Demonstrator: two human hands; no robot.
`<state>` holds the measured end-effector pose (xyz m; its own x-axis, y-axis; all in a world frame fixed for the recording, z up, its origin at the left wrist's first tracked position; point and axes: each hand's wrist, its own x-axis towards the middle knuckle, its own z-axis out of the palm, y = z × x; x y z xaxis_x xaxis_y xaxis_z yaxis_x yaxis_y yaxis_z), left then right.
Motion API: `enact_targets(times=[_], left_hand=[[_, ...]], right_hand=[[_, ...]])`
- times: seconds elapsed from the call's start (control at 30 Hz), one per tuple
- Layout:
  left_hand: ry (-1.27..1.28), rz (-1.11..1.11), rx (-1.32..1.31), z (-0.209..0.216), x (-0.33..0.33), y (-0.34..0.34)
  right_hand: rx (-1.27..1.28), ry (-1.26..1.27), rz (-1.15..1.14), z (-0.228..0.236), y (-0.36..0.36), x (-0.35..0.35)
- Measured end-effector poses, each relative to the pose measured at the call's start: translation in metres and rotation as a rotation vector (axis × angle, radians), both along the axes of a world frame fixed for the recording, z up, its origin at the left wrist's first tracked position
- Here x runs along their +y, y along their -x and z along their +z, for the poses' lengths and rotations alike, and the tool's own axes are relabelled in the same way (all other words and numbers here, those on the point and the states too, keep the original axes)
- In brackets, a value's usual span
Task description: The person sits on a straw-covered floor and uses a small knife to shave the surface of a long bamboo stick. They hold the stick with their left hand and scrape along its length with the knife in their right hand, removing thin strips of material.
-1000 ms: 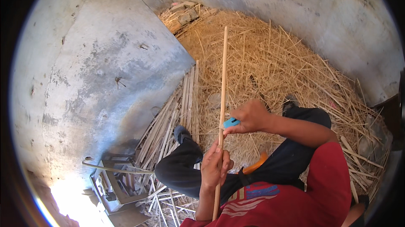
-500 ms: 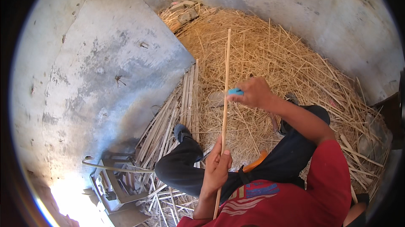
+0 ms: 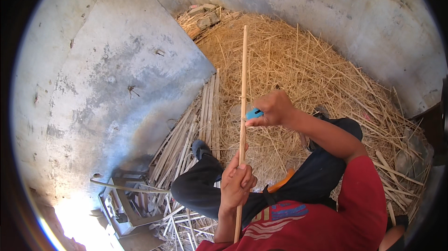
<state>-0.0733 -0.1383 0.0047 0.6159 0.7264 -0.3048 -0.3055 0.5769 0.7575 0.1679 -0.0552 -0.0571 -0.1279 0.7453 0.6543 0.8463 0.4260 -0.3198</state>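
A long, thin pale strip, like split bamboo (image 3: pixel 244 69), stands nearly upright in the picture, running from my chest out over the floor. Low on it, my left hand (image 3: pixel 237 181) is closed, with the fingers wrapped round the strip. Farther up, my right hand (image 3: pixel 273 109) grips a small blue-handled tool (image 3: pixel 254 114), probably a cutter knife, against the strip's right side. The fingers hide most of the tool, and its blade cannot be made out. A small raised spot, perhaps a node, shows on the strip just above the tool.
Shavings (image 3: pixel 289 64) cover the floor ahead of me. Long split strips (image 3: pixel 205 111) lie in a bundle by my left foot. An open box-like frame (image 3: pixel 123 204) stands at the lower left. Stained walls (image 3: pixel 116 64) close in. Something orange (image 3: pixel 282 181) lies by my lap.
The blue tool and my right hand have moved nearer to me along the strip. The strip has shifted slightly left and away from me, and my left-hand fingers have changed position.
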Motion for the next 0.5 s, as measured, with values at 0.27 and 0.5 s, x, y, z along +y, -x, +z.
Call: enact_targets(times=[0.27, 0.5], left_hand=[[-0.005, 0.013, 0.008, 0.004, -0.003, 0.000], [-0.023, -0.034, 0.084, 0.008, -0.010, -0.002]], right_hand=[[-0.006, 0.017, -0.058, -0.006, -0.016, 0.017], [-0.007, 0.063, -0.271, -0.016, -0.045, 0.045]])
